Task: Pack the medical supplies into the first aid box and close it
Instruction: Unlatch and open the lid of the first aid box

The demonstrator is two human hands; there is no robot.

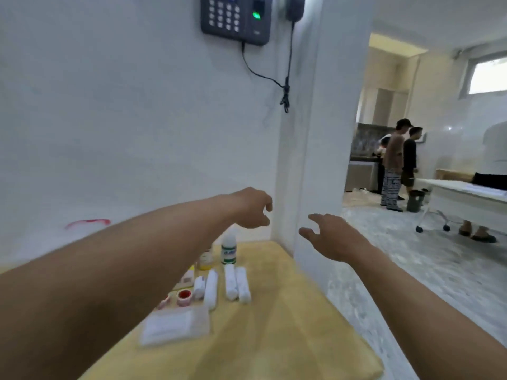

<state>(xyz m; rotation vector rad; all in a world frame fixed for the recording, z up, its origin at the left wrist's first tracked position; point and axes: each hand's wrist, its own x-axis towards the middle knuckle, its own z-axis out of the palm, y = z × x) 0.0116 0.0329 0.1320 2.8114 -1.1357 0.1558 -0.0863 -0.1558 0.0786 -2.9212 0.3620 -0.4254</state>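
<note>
Packing not yet begun: left hand (pixel 251 208) and right hand (pixel 333 235) hover empty, fingers loosely spread, above the yellow counter (pixel 288 325). Supplies lie at 7 o'clock of the hands: white gauze rolls (pixel 236 282), green-labelled white bottle (pixel 229 249), clear flat packet (pixel 175 326). First aid box not in view, poss. off-frame.

You're facing a plain white wall (pixel 123 119) that fills the left half of the frame, with a dark keypad unit (pixel 236 19) mounted top centre and its black cable (pixel 263 76) dangling below. A white pillar (pixel 323 133) splits the view. On the right, a speckled grey floor (pixel 411 270) runs into a cream-walled room with a bright window (pixel 488 76) upper right, a white wheeled desk (pixel 463 198), and two people (pixel 400 163) standing far back.
</note>
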